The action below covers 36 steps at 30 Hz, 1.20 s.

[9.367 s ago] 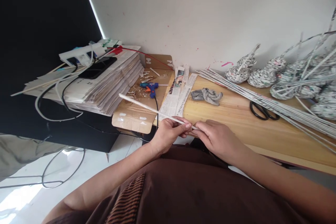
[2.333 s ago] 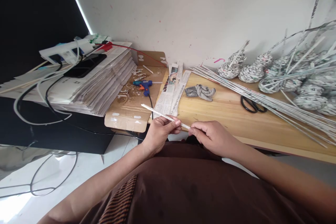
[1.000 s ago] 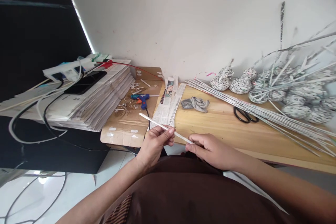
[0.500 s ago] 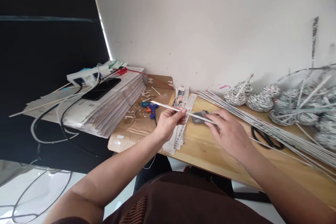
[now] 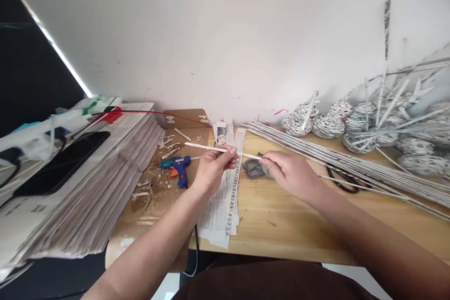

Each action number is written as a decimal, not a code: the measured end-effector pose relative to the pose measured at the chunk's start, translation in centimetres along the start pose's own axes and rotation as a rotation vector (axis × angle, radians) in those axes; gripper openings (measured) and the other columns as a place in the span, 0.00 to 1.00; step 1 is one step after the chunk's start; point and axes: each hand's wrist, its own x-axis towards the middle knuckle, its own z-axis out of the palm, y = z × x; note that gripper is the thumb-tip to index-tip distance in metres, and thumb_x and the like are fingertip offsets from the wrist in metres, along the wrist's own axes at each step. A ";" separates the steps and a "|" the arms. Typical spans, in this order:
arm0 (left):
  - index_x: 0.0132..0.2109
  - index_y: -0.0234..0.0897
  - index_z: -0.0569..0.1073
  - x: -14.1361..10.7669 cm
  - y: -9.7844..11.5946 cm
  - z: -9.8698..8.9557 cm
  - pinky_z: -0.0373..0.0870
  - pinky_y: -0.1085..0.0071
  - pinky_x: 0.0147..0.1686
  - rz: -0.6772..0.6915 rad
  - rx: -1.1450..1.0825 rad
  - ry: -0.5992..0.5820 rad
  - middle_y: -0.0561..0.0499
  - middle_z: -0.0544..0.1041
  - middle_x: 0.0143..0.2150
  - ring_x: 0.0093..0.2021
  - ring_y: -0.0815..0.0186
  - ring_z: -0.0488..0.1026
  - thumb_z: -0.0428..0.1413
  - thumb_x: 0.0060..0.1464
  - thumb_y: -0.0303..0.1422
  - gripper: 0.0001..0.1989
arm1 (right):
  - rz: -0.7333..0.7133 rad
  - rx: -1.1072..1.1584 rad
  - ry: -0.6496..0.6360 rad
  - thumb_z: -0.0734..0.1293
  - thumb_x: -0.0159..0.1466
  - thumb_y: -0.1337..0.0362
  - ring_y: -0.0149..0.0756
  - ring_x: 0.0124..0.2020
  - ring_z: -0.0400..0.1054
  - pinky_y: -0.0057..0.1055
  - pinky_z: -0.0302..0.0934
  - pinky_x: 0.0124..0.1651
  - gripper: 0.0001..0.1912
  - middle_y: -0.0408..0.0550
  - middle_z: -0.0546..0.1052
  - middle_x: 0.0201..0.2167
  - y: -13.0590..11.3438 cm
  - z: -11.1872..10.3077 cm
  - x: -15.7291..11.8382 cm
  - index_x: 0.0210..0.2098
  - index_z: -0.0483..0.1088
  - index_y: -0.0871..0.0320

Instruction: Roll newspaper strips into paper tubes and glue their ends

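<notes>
A thin white rolled paper stick [image 5: 204,147] runs between my two hands, slanting slightly down to the right. My left hand [image 5: 215,168] pinches it near its middle, and its left end sticks out past the thumb. The fingers of my right hand [image 5: 288,173] are closed around its right end, hiding the tip. Just left of my right hand a grey cloth [image 5: 253,168] lies on the wooden table. Strips of printed newspaper [image 5: 220,215] lie beneath and behind my left hand. A blue glue gun [image 5: 181,168] rests on cardboard to the left.
A tall stack of paper [image 5: 119,183] bearing a black phone [image 5: 66,161] stands at the left. Long paper sticks [image 5: 333,161] cross the table's right side, over black-handled scissors [image 5: 342,182]. Woven paper gourd shapes [image 5: 298,119] line the wall. A red cable [image 5: 168,115] spans the back.
The view has shifted left and closer to the table. My right hand has gone from extended fingers along the paper stick to a closed grip at its end.
</notes>
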 end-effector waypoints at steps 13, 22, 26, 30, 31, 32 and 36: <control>0.34 0.32 0.76 -0.3 -1.5 -1.1 0.68 0.78 0.25 -0.080 0.055 -0.084 0.52 0.75 0.25 0.24 0.74 0.70 0.66 0.47 0.34 0.10 | 0.171 0.136 -0.244 0.58 0.70 0.58 0.34 0.29 0.69 0.29 0.53 0.33 0.12 0.44 0.78 0.30 -0.9 -1.3 -0.9 0.40 0.72 0.54; 0.33 0.32 0.77 0.3 -1.7 -1.2 0.68 0.78 0.24 -0.150 0.035 -0.078 0.51 0.75 0.23 0.24 0.73 0.71 0.67 0.45 0.32 0.09 | 0.159 0.178 -0.343 0.57 0.70 0.61 0.32 0.25 0.64 0.29 0.49 0.30 0.14 0.42 0.74 0.24 -0.6 -0.8 -0.8 0.32 0.69 0.56; 0.33 0.32 0.78 0.4 -2.1 -1.0 0.67 0.77 0.22 -0.168 0.056 -0.155 0.51 0.74 0.22 0.23 0.72 0.70 0.67 0.46 0.31 0.08 | 0.183 0.258 -0.312 0.62 0.68 0.60 0.30 0.26 0.65 0.28 0.51 0.31 0.08 0.40 0.76 0.27 -0.2 -0.9 -0.9 0.39 0.72 0.54; 0.33 0.31 0.79 0.4 -2.4 -0.8 0.67 0.77 0.22 -0.179 0.074 -0.187 0.51 0.74 0.22 0.23 0.72 0.70 0.67 0.46 0.30 0.07 | 0.171 0.239 -0.312 0.59 0.69 0.62 0.31 0.26 0.64 0.28 0.50 0.31 0.12 0.41 0.74 0.25 0.3 -1.1 -0.9 0.33 0.70 0.55; 0.34 0.31 0.79 0.4 -2.5 -0.8 0.67 0.77 0.22 -0.179 0.074 -0.189 0.51 0.74 0.22 0.23 0.72 0.70 0.67 0.46 0.30 0.07 | 0.171 0.236 -0.328 0.58 0.70 0.62 0.30 0.25 0.63 0.28 0.49 0.30 0.13 0.40 0.73 0.24 0.4 -1.2 -1.0 0.32 0.69 0.55; 0.34 0.31 0.79 0.4 -2.5 -0.8 0.66 0.77 0.22 -0.179 0.069 -0.186 0.51 0.74 0.22 0.23 0.72 0.70 0.67 0.46 0.30 0.08 | 0.172 0.238 -0.347 0.57 0.70 0.62 0.30 0.24 0.62 0.28 0.49 0.29 0.14 0.40 0.71 0.22 0.5 -1.2 -1.0 0.31 0.68 0.56; 0.33 0.32 0.79 0.2 -2.3 -0.6 0.66 0.77 0.22 -0.180 0.022 -0.141 0.51 0.74 0.22 0.23 0.72 0.69 0.67 0.45 0.30 0.07 | 0.171 0.202 -0.323 0.59 0.69 0.59 0.32 0.26 0.64 0.28 0.51 0.31 0.10 0.42 0.74 0.26 0.7 -1.0 -1.3 0.37 0.70 0.55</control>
